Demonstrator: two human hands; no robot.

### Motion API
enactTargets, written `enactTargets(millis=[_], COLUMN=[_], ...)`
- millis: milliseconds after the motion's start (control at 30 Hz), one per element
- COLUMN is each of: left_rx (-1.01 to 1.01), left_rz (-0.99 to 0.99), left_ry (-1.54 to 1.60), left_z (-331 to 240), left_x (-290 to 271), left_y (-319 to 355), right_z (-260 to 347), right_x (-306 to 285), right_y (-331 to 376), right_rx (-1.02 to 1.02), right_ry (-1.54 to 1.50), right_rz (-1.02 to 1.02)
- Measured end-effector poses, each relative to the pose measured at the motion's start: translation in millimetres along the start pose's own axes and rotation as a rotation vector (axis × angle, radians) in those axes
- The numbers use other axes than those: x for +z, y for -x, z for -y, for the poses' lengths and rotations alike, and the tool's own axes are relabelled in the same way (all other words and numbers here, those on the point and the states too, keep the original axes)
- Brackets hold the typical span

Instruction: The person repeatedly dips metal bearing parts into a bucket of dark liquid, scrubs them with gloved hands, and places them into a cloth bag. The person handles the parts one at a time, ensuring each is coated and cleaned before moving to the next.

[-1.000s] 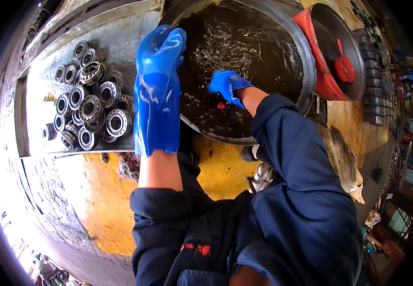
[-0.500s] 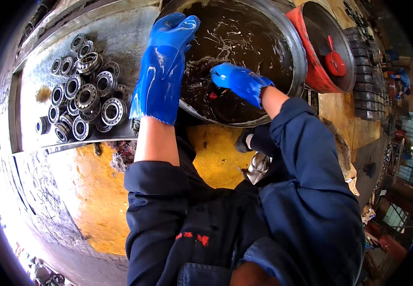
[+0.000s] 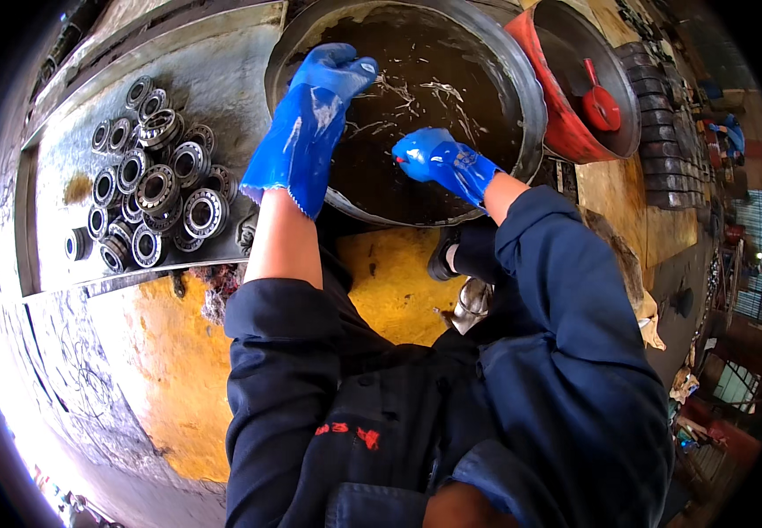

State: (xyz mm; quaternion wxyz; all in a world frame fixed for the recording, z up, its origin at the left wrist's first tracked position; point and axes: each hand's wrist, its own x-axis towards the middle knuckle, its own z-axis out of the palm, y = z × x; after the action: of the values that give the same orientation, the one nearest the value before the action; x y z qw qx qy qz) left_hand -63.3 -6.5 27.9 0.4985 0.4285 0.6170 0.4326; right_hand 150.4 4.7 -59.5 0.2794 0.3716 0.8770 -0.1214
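Note:
Both hands wear long blue rubber gloves above a large round metal basin (image 3: pixel 532 106) of dark, murky liquid. My left hand (image 3: pixel 335 70) is closed over the basin's left part, its fingers curled away from view, so what it holds is hidden. Lower and to the right, my right hand (image 3: pixel 429 154) is also closed, just above the liquid. A small red tip (image 3: pixel 399 160) shows at its fingers; the rest of that thing cannot be made out. Pale streaks of froth float between and beyond the hands.
A heap of roller bearings (image 3: pixel 158 188) lies on a metal tray table (image 3: pixel 231 53) at the left. To the basin's right stands a red tub (image 3: pixel 544 97) with a red scoop (image 3: pixel 601 107) inside. Dark stacked parts (image 3: pixel 667 163) line the right. Yellow flooring (image 3: pixel 390 290) lies below.
My left hand has shifted slightly down and right. My right hand has turned and moved a little right; the red tip now shows against its fingers instead of below them. The liquid's froth has spread.

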Motion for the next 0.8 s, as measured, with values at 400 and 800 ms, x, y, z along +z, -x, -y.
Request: enactTargets(millis=[400, 800], left_rx=[0.096, -0.14], left_rz=[0.323, 0.49], left_ry=[-0.417, -0.536], left_z=[24, 62], left_x=[57, 66], left_y=[41, 81], right_z=[-11, -54], right_x=[35, -39], right_y=[65, 110], right_rx=[-0.075, 0.08], right_ry=[-0.308, -0.924], right_rz=[-0.775, -0.332])
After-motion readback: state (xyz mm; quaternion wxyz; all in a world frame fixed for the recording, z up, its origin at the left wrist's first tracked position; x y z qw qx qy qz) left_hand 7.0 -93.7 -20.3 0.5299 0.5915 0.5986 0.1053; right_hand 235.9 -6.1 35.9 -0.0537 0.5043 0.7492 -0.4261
